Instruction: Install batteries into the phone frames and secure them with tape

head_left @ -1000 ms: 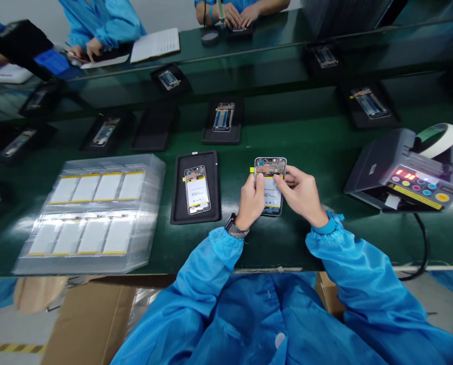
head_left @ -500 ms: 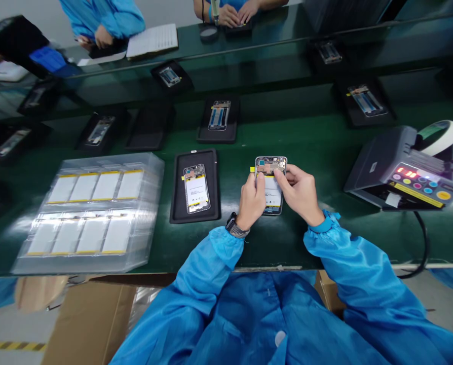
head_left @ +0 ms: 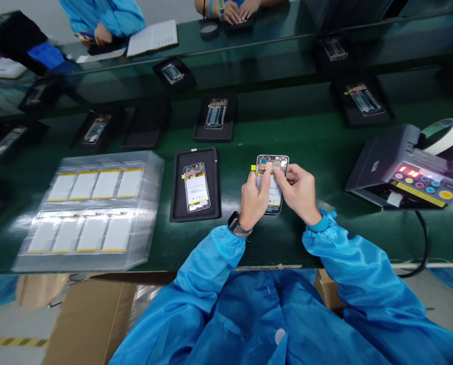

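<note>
Your left hand point(head_left: 254, 198) pinched the lower left side of the phone frame point(head_left: 272, 183), its thumb lying across the face, while your right hand point(head_left: 298, 195) curled in from the other side, fingertips point(head_left: 281, 172) on the upper part. Neither hand stood open. The frame looked light and stiff, but its exposed circuit board point(head_left: 272, 163) and white battery point(head_left: 274, 191) seemed fragile, and the smooth metal edges might slip, so the side rails looked the safest place to hold. A yellow tab point(head_left: 253, 168) stuck out at its left edge. You held it over the green bench point(head_left: 219, 243), though you could not tell whether its lower end touched. To the left lay a black tray point(head_left: 214, 203) holding a similar frame point(head_left: 196, 187), then stacked clear trays of batteries point(head_left: 91, 213); to the right stood a tape dispenser point(head_left: 405, 167).
</note>
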`<action>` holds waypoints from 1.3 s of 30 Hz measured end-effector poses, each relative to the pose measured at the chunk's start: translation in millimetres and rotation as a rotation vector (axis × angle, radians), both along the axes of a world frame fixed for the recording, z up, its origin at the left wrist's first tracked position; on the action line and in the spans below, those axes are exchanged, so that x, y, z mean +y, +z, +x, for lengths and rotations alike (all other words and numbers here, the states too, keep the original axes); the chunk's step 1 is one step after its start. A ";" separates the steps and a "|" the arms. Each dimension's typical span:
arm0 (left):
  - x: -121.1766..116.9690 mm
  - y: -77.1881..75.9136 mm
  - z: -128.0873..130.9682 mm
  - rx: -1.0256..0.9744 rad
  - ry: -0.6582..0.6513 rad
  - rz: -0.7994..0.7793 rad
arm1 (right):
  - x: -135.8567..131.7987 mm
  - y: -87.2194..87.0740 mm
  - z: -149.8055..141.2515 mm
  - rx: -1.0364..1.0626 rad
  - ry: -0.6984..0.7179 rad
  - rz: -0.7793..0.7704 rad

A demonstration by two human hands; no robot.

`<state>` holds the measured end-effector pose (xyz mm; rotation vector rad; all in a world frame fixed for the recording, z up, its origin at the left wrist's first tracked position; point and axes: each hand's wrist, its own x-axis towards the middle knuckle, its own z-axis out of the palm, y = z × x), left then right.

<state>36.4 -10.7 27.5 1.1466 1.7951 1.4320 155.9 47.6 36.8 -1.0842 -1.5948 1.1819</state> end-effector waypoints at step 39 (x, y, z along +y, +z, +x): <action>1.7 -2.8 -3.8 -0.044 -0.047 0.012 | -1.0 11.8 0.1 0.140 0.104 -0.121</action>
